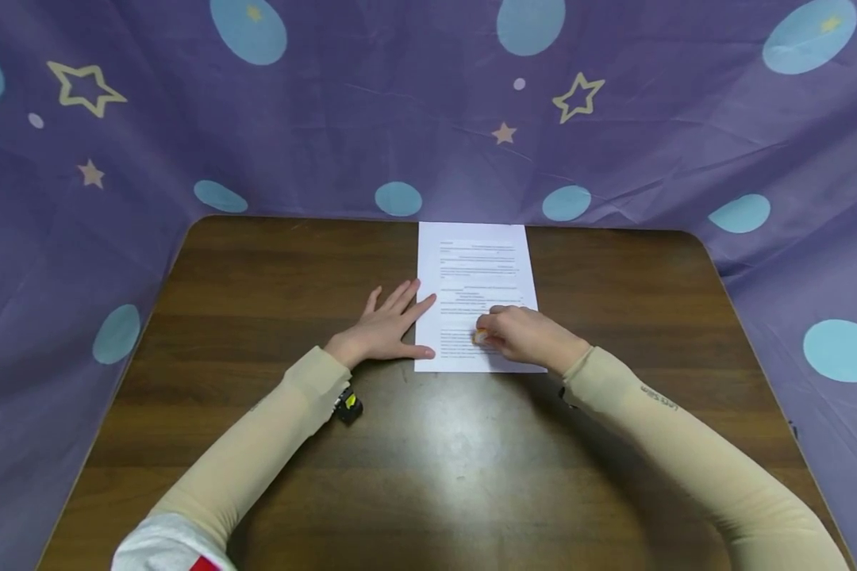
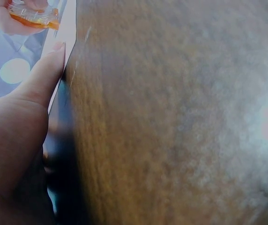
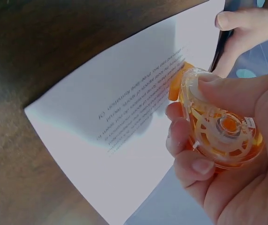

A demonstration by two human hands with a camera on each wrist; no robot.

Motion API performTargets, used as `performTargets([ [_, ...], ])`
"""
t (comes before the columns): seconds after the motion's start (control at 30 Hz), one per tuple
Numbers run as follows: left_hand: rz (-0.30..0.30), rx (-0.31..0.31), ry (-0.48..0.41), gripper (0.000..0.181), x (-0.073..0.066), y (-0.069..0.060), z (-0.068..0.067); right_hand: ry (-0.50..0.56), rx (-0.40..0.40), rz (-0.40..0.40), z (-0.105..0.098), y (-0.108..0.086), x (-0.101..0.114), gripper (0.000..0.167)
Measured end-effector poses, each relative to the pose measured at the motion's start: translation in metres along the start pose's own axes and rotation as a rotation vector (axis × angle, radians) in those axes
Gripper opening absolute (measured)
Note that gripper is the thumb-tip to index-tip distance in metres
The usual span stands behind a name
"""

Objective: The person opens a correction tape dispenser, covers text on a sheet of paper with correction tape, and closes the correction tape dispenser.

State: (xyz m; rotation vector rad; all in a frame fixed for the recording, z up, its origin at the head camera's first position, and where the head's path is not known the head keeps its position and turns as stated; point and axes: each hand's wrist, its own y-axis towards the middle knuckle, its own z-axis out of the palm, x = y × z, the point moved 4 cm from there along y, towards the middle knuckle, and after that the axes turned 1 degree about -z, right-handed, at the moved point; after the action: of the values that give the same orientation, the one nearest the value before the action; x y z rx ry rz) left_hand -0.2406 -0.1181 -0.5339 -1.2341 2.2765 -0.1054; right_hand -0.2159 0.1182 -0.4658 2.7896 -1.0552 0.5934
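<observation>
A printed sheet of paper (image 1: 474,274) lies at the far middle of the table, its lines of text facing up. My left hand (image 1: 386,327) is spread flat at the sheet's left edge, thumb and fingertips resting on the paper. In my right hand (image 1: 532,335) I grip an orange, see-through correction tape dispenser (image 3: 223,124) between thumb and curled fingers. Its orange tip points at the printed lines low on the sheet; whether it touches the paper I cannot tell. The left wrist view shows part of the dispenser (image 2: 33,19) above my left thumb (image 2: 45,75).
The brown wooden table (image 1: 400,476) has rounded far corners. Behind and beside it hangs a purple cloth (image 1: 371,103) with stars and blue ovals, close to the sheet's far edge. A small black device (image 1: 348,404) sits at my left wrist.
</observation>
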Motion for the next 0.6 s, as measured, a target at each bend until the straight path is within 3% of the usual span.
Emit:
performTargets([
  [0.3,-0.015,0.019,0.002,0.106,-0.003,-0.001,-0.002,-0.051,0.028,0.021,-0.001,-0.002,0.000,0.017],
  [0.6,-0.002,0.003,0.006,0.107,-0.002,0.000,-0.001,-0.056,0.030,0.018,-0.003,-0.011,-0.008,0.009],
])
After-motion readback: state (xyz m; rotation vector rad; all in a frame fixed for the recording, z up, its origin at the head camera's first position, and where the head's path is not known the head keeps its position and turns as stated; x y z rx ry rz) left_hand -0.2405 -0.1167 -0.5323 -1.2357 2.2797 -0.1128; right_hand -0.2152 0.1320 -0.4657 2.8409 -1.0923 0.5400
